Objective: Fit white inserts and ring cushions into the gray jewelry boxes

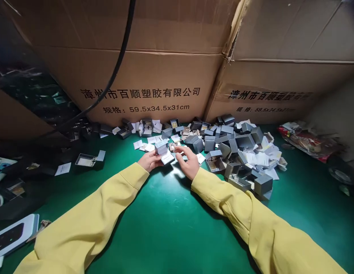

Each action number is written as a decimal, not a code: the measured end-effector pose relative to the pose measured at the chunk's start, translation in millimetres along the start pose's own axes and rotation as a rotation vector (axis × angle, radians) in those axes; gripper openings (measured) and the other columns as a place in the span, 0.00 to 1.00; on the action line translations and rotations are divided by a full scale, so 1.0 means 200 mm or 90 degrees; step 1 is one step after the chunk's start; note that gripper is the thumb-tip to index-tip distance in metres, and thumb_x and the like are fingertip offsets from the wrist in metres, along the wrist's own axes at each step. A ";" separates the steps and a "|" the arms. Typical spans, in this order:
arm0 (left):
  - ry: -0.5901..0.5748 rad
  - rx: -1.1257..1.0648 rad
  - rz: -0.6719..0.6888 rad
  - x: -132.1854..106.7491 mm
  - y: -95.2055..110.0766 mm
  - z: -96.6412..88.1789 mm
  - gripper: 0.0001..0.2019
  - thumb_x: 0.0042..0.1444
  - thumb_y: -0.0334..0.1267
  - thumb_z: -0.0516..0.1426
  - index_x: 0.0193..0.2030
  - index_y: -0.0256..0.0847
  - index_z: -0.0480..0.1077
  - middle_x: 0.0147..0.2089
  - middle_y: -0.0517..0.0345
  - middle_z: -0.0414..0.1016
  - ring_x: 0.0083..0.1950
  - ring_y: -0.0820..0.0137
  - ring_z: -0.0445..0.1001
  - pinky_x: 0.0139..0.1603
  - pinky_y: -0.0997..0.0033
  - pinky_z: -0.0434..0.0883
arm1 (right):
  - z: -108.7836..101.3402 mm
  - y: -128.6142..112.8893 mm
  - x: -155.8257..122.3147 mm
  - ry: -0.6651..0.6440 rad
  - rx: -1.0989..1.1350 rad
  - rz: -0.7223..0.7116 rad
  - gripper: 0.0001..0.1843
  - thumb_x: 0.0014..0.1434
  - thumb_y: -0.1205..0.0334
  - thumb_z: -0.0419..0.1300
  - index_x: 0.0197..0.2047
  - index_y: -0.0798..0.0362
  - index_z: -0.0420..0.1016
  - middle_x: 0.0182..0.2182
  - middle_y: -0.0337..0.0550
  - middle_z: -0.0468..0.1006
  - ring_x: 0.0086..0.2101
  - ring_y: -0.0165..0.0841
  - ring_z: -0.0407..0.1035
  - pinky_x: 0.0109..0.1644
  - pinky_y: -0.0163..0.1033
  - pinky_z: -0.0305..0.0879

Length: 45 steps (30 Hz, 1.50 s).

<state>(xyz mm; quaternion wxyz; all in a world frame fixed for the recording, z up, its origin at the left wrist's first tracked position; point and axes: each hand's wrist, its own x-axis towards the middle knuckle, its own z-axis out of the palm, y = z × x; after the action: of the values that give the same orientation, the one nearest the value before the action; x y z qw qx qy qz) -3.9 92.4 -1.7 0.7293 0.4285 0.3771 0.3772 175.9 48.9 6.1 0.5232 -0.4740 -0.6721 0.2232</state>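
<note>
Both arms wear yellow sleeves and reach out over a green table (165, 220). My left hand (150, 160) is closed around a small grey hinged box (163, 151) that stands open, its white inside showing. My right hand (188, 161) is just to the right of the box, fingers curled, with thumb and forefinger pinching a tiny item I cannot make out near the box's opening. Behind and to the right of my hands lies a heap of small grey boxes (236, 148), mixed with white cards.
Two large cardboard cartons (154, 76) with printed lettering wall off the back. A black cable (119, 61) hangs across the left carton. An open grey box (87, 160) and a white card (63, 168) lie at left; flat packages (11, 236) lie at the near left edge, crumpled wrappers (305, 139) at right.
</note>
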 end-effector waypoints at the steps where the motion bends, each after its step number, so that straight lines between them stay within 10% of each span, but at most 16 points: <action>1: -0.004 0.010 -0.008 0.00 0.00 0.00 0.27 0.37 0.38 0.65 0.46 0.33 0.69 0.42 0.45 0.75 0.36 0.65 0.74 0.34 0.69 0.71 | 0.01 0.00 0.00 -0.024 0.017 0.062 0.17 0.58 0.54 0.51 0.45 0.54 0.69 0.32 0.44 0.76 0.33 0.32 0.70 0.36 0.38 0.67; 5: -0.033 0.070 -0.018 -0.01 -0.01 0.00 0.31 0.37 0.43 0.66 0.49 0.33 0.67 0.42 0.46 0.74 0.36 0.64 0.74 0.30 0.69 0.71 | 0.03 0.03 0.00 -0.141 0.092 0.211 0.18 0.58 0.49 0.49 0.41 0.53 0.69 0.15 0.32 0.66 0.17 0.26 0.61 0.23 0.32 0.59; 14: -0.140 0.162 0.000 -0.03 -0.01 0.01 0.33 0.41 0.47 0.63 0.54 0.33 0.65 0.40 0.46 0.75 0.34 0.63 0.74 0.31 0.67 0.71 | 0.02 0.04 0.02 -0.214 0.136 0.250 0.11 0.51 0.53 0.55 0.34 0.51 0.64 0.13 0.27 0.61 0.15 0.24 0.55 0.22 0.30 0.54; 39: -0.178 0.108 0.004 0.00 -0.02 -0.03 0.40 0.40 0.49 0.65 0.60 0.37 0.57 0.35 0.51 0.74 0.32 0.70 0.73 0.30 0.73 0.70 | 0.02 0.04 0.05 -0.190 0.215 0.368 0.14 0.50 0.51 0.56 0.23 0.52 0.65 0.10 0.30 0.64 0.11 0.24 0.55 0.14 0.30 0.47; 45: -0.158 0.158 0.065 0.00 -0.02 -0.02 0.42 0.38 0.50 0.65 0.60 0.40 0.56 0.53 0.42 0.68 0.47 0.58 0.71 0.37 0.67 0.72 | 0.00 0.04 0.07 -0.209 0.317 0.403 0.16 0.47 0.50 0.60 0.21 0.53 0.63 0.10 0.31 0.64 0.10 0.22 0.53 0.12 0.29 0.43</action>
<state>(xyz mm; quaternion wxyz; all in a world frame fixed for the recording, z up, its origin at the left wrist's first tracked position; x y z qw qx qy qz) -6.1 92.8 -7.0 0.6917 0.5769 0.3058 0.3085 178.5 64.5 7.1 0.4138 -0.4742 -0.4935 0.6003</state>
